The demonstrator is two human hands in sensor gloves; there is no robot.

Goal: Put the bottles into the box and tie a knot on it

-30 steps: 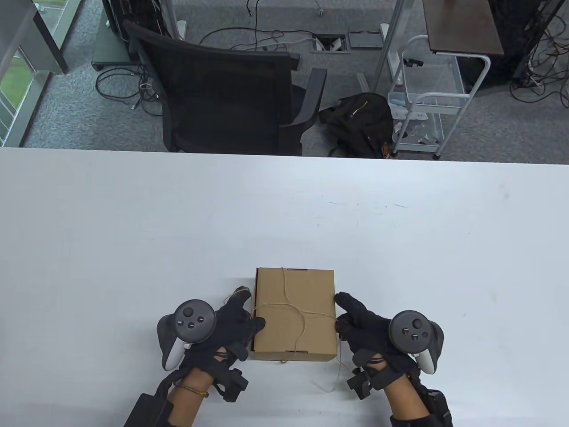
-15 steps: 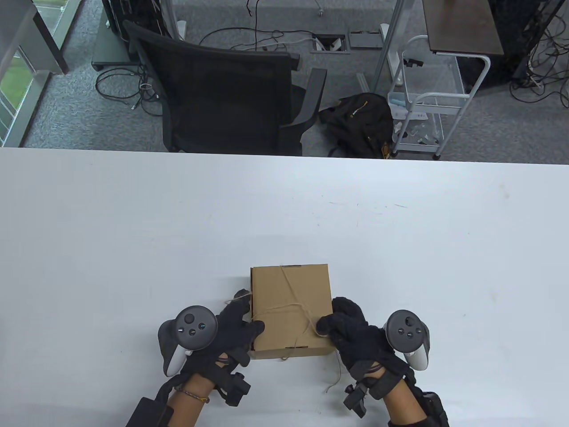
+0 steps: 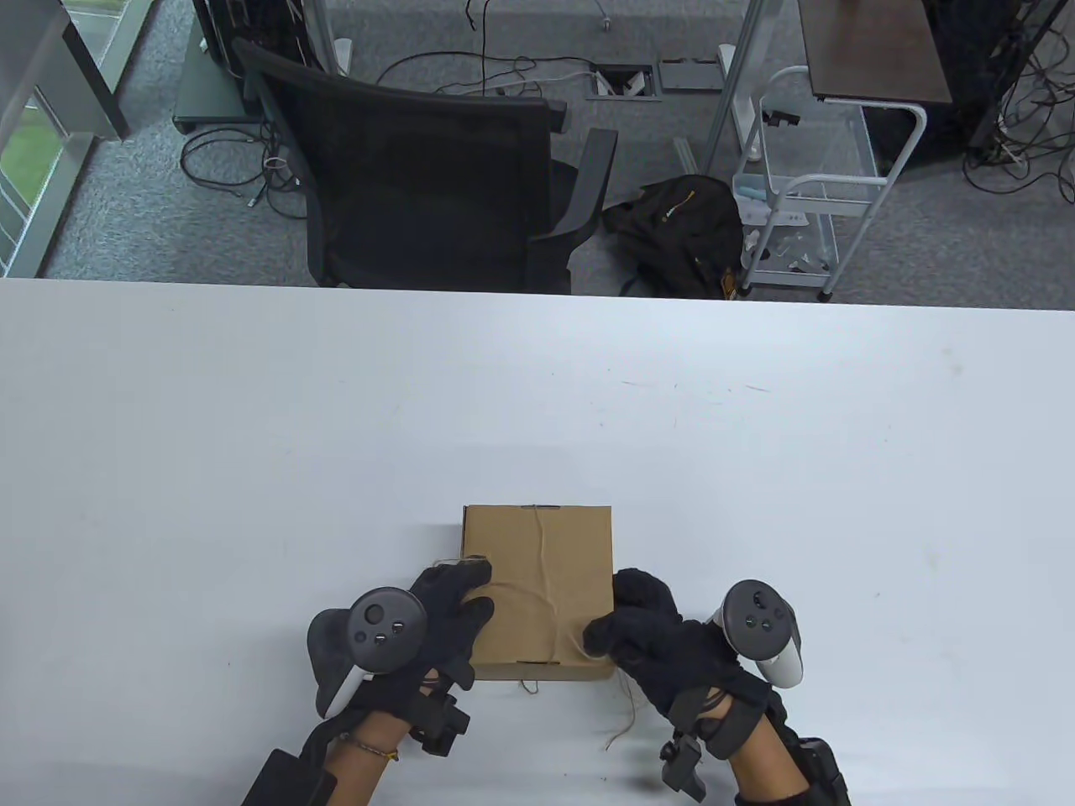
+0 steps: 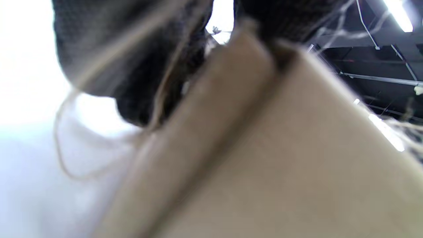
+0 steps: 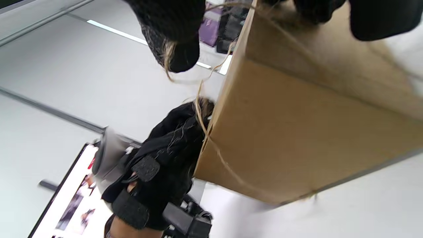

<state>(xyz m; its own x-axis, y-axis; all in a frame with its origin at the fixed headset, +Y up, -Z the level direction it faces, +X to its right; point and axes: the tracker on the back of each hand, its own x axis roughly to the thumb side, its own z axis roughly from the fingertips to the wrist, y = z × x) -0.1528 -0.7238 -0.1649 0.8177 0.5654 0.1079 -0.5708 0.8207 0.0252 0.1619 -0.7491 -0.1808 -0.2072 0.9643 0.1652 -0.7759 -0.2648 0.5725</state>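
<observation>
The closed box (image 3: pixel 537 579) is sitting on the white worktop (image 3: pixel 252 437), near its front edge. The left hand (image 3: pixel 445 609) is pinching twine (image 3: pixel 544 558) at the box's left side; the right hand (image 3: pixel 642 642) is pinching it at the near right corner. Slack twine risks slipping off a corner. An office chair (image 3: pixel 420 176) is standing behind on carpet.

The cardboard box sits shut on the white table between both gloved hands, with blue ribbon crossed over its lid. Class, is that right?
One detail is wrong: the table view shows thin tan twine, not blue ribbon, crossed over the lid. The rest holds: the cardboard box sits shut on the white table between the left hand and right hand.
</observation>
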